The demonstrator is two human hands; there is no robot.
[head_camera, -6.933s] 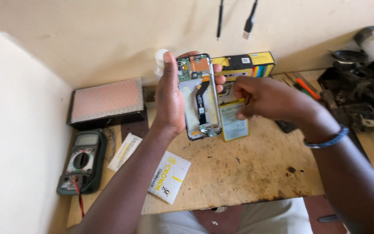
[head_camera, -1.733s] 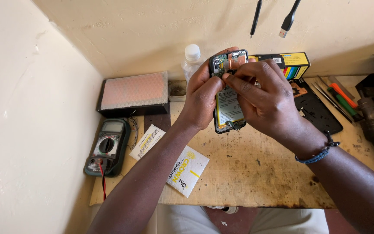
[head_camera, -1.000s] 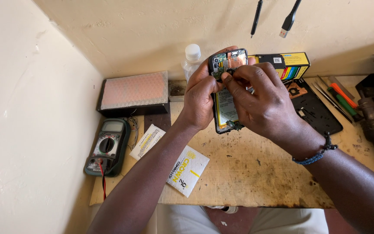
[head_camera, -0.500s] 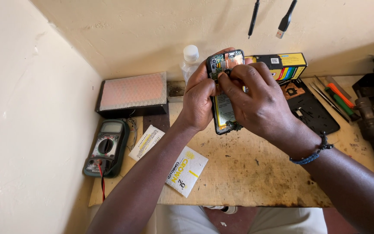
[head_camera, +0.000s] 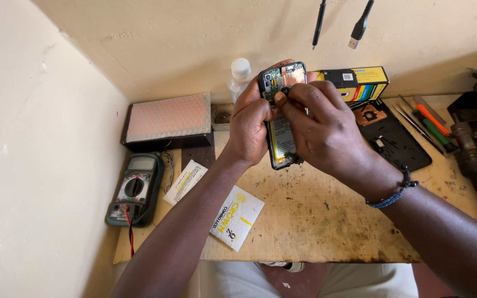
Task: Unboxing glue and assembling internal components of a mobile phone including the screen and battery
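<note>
Workbench point(head_camera: 316, 221), hands hiding opened phone point(head_camera: 282, 83)

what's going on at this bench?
A person holds an opened phone with its back removed above a worn wooden bench. The left hand grips the phone's side; the right hand has its fingertips pressed on the upper part near the circuit board. The phone's back cover lies on the bench to the right, next to some tools. A multimeter sits at the left edge.

Opened phone point(head_camera: 282, 132), upright, circuitry exposed
</note>
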